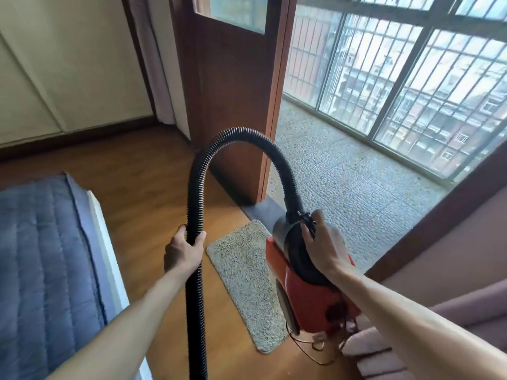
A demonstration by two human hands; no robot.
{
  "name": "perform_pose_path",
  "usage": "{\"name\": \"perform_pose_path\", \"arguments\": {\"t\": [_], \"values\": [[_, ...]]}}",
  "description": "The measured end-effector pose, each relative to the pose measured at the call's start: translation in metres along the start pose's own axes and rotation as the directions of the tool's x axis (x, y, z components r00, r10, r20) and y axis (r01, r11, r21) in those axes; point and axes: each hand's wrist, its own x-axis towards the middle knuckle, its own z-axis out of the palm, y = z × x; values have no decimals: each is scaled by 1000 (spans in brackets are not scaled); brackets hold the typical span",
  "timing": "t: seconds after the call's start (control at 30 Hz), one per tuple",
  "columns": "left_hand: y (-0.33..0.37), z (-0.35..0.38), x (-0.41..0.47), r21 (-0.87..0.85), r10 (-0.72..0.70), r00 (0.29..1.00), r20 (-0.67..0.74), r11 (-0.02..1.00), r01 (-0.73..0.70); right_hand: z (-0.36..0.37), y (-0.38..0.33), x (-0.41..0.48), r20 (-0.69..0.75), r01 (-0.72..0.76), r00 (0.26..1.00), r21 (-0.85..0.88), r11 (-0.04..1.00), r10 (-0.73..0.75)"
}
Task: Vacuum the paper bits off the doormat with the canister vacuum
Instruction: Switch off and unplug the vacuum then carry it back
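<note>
Though gripped, hose [195, 187] cropped below

Bright daylight from the barred window [397, 78], dimmer wooden floor [153, 187], wide-angle bending at the edges, mild overall softness.

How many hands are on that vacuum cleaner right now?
2. The left hand grips the black hose partway along; the right hand lies on the black top of the red canister, beside the hose joint; whether it grips is unclear.
</note>
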Motion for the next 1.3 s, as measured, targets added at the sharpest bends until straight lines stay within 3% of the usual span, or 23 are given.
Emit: {"name": "perform_pose_path", "arguments": {"t": [0.23,0.53,0.67,0.9,1.1,1.3], "values": [[68,-71,-7,-45,94,991,-91,994,-98,-73,-86,23,-90,31,996,34,999,-28],[119,-169,14,-281,123,971,-206,943,-179,-121,-181,41,-168,113,981,66,991,-101],[131,-216,14,-310,146,948,-283,921,-234,-128,-215,51,-187,127,977,105,986,-106],[135,-266,33,-384,61,938,-341,902,-199,-122,-277,80,-196,169,972,194,966,-130],[138,-269,54,-359,29,918,-397,915,-184,-98,-309,114,-161,168,979,282,945,-125],[150,-273,99,-452,-28,914,-405,875,-174,-80,-337,158,-82,180,983,330,927,-162]]}}
